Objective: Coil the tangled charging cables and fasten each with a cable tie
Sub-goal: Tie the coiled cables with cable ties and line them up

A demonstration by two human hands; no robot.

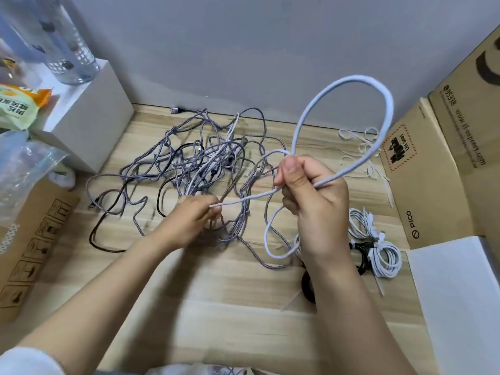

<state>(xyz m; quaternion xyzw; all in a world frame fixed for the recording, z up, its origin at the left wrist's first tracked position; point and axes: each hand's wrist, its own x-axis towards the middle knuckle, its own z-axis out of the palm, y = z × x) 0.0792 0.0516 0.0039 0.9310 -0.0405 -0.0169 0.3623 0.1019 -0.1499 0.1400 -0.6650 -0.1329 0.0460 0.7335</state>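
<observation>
Cables (205, 163) lie in a grey and black tangle on the wooden floor (216, 293), spreading from the centre out toward nine o'clock. Your right hand (313, 201), just right of centre, has thumb and fingers curled tight round a pale blue-white cable (349, 79), holding one large loop that rises toward one o'clock and a smaller loop drooping below the wrist toward five o'clock. Your left hand (194, 215), at about seven o'clock of the right, pinches a straight run of that same cable between its curled fingertips, just over the near edge of the tangle. Loose white cable ties (359, 147) lie at two o'clock near a cardboard box (433, 169). Coiled white cables (378, 244), already bundled, lie at four o'clock, just beside your right forearm.
</observation>
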